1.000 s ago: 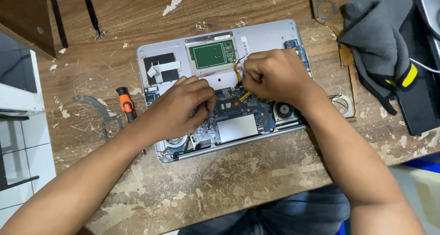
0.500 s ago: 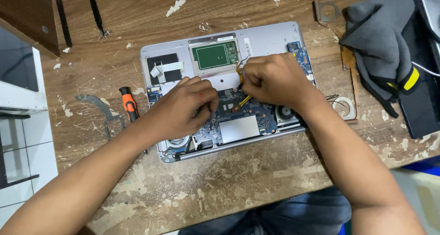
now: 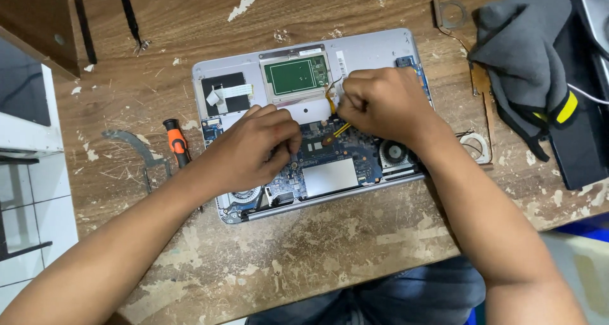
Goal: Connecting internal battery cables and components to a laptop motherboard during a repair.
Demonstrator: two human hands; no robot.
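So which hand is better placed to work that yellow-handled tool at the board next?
Right, probably. The right hand is closed around the thin yellow tool, whose tip points at the motherboard. The left hand rests curled on the opened laptop, apparently steadying.

Just 1 view here, from a head-worn camera looking almost straight down at the worn, paint-flecked wooden bench [image 3: 355, 249]. It sits pretty close, so both forearms come in from the bottom edge and the opened silver laptop base [image 3: 374, 49] lands mid-frame, tilted slightly.
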